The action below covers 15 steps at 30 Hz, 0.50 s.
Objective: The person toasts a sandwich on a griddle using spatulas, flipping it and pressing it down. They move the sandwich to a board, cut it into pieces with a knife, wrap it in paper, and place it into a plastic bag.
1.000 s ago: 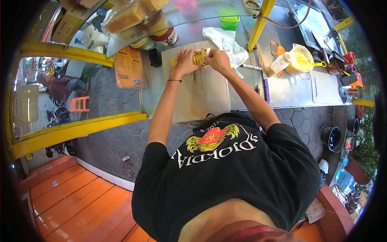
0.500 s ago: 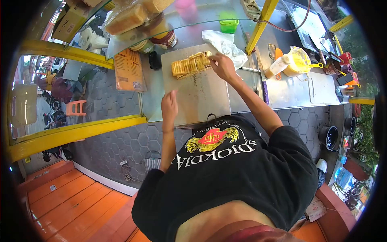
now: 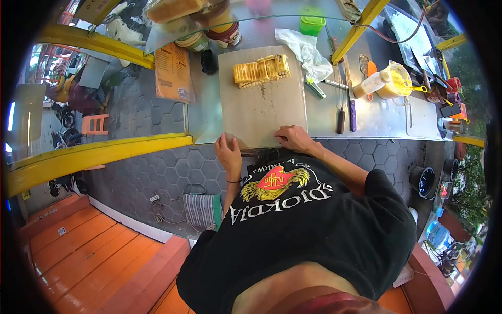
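A row of sliced, toasted bread (image 3: 261, 70), golden with brown marks, lies on a tan rectangular sheet or board (image 3: 261, 115), with dark crumbs below it. My left hand (image 3: 228, 153) is at the sheet's front left corner, its thumb and fingers apart. At the front right edge, my right hand (image 3: 294, 138) rests with curled fingers; whether they pinch the sheet's edge is hidden. Neither hand touches the bread.
Right of the sheet lie a crumpled white plastic bag (image 3: 308, 55), a green-and-white tool (image 3: 315, 88), a purple-handled knife (image 3: 352, 115), a squeeze bottle (image 3: 372, 85) and a yellow-smeared tub (image 3: 393, 83). A glass shelf (image 3: 251, 27) overhangs the back; a yellow post (image 3: 361, 31) stands at right.
My right hand has left the bread's right end and come back to the sheet's front edge. My left hand has lowered to the front left corner. The bread stays on the sheet.
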Tool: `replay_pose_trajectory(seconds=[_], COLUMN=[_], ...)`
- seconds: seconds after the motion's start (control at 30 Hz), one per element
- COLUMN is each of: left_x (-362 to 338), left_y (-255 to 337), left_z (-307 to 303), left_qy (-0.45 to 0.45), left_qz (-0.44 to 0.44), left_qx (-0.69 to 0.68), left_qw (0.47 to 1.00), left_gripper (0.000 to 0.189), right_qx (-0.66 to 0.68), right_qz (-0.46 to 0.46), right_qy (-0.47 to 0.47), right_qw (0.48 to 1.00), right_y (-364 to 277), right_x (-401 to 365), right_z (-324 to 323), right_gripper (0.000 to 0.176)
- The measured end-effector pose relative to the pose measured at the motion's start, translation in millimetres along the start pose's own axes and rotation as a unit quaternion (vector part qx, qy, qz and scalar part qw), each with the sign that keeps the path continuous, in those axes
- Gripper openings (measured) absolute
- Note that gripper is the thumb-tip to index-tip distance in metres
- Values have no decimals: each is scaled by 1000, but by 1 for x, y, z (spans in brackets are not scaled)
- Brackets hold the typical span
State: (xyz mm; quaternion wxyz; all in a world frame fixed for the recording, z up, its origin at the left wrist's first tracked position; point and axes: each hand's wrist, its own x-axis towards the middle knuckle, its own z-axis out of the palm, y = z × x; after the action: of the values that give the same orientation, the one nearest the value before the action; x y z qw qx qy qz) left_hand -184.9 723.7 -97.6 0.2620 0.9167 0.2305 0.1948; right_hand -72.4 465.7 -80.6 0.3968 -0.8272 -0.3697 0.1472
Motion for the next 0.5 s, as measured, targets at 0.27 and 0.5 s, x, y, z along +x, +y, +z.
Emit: replay_pose_trajectory(seconds=[0.27, 0.5], left_x=[-2, 6], left_y=[3, -8], left_z=[-8, -13], left_qy=[6, -16], left_qz=[-21, -119], left_qx=[34, -52], left_qw=[999, 991], left_gripper=[47, 29], right_qx=[-17, -33], right_qz=[-28, -42], right_qy=[7, -2], right_qw=[999, 999], right_y=[-17, -31], right_x=[-2, -2], right_z=[12, 24], right_gripper=[16, 22])
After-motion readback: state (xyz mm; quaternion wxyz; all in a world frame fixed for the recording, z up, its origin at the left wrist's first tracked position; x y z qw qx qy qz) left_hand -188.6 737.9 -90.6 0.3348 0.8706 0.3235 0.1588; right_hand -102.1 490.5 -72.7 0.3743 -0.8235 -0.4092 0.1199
